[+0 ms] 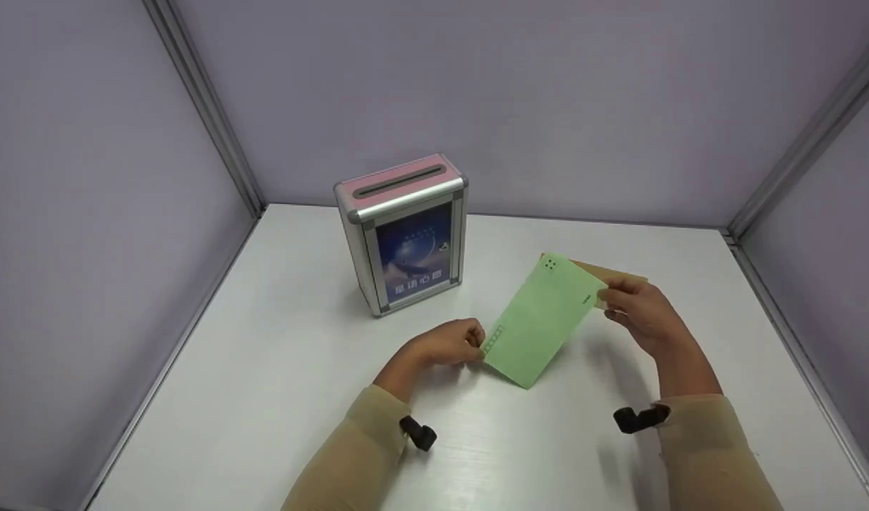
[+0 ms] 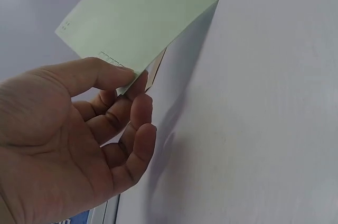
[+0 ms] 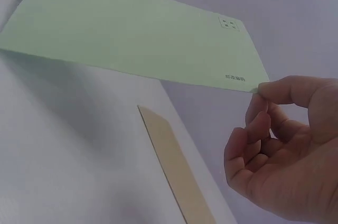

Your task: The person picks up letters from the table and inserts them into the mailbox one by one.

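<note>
Both hands hold a green envelope (image 1: 544,319) tilted above the white table. My left hand (image 1: 450,342) pinches its near left corner between thumb and index finger, beside the row of printed postcode boxes; the left wrist view shows this grip closely, with the other fingers (image 2: 140,150) loosely curled. At the opposite right corner, my right hand (image 1: 640,312) pinches the envelope with thumb and forefinger, near small printed characters. Under and behind the green envelope lies a brown envelope (image 3: 171,163) on the table, partly hidden in the head view.
A box (image 1: 406,234) with a silver frame, a pink top with a slot (image 1: 399,182) and a blue picture front stands left of the envelopes. Grey-framed panels (image 1: 520,106) enclose the white table (image 1: 264,341) at the back and sides.
</note>
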Action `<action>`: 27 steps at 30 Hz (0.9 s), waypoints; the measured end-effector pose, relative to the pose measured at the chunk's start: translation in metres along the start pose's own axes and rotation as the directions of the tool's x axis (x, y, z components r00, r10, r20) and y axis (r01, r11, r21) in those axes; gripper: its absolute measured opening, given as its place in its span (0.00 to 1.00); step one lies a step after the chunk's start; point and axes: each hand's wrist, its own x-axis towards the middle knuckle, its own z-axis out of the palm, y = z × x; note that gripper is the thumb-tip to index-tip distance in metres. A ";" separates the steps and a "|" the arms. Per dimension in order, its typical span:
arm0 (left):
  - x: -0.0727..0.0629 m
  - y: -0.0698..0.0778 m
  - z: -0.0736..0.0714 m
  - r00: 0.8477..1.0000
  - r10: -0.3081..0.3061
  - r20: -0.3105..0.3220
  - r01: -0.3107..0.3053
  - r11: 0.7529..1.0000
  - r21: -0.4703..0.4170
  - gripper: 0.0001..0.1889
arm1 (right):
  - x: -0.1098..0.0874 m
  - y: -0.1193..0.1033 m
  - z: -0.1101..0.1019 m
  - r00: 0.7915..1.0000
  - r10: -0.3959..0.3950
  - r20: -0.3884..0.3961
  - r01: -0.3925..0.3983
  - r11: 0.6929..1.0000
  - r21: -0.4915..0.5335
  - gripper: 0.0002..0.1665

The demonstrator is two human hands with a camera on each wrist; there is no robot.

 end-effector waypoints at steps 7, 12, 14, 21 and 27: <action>-0.004 0.007 -0.001 0.999 0.049 0.011 -0.050 0.994 0.101 0.06 | -0.007 -0.027 0.019 0.995 -0.099 -0.028 0.099 0.995 -0.010 0.14; -0.006 0.011 -0.004 0.996 0.093 -0.009 -0.091 0.985 0.145 0.05 | -0.014 -0.045 0.033 0.984 -0.170 -0.050 0.167 0.985 -0.052 0.15; -0.006 0.012 -0.005 0.994 0.106 -0.018 -0.102 0.983 0.153 0.05 | -0.016 -0.050 0.039 0.979 -0.194 -0.057 0.190 0.979 -0.077 0.16; -0.007 0.019 -0.008 0.993 0.107 -0.054 -0.099 0.987 0.130 0.07 | -0.021 -0.062 0.056 0.963 -0.258 -0.074 0.237 0.947 -0.216 0.18; -0.012 0.030 -0.014 0.988 0.111 -0.103 -0.103 0.991 0.083 0.08 | -0.022 -0.063 0.063 0.962 -0.266 -0.069 0.240 0.936 -0.256 0.16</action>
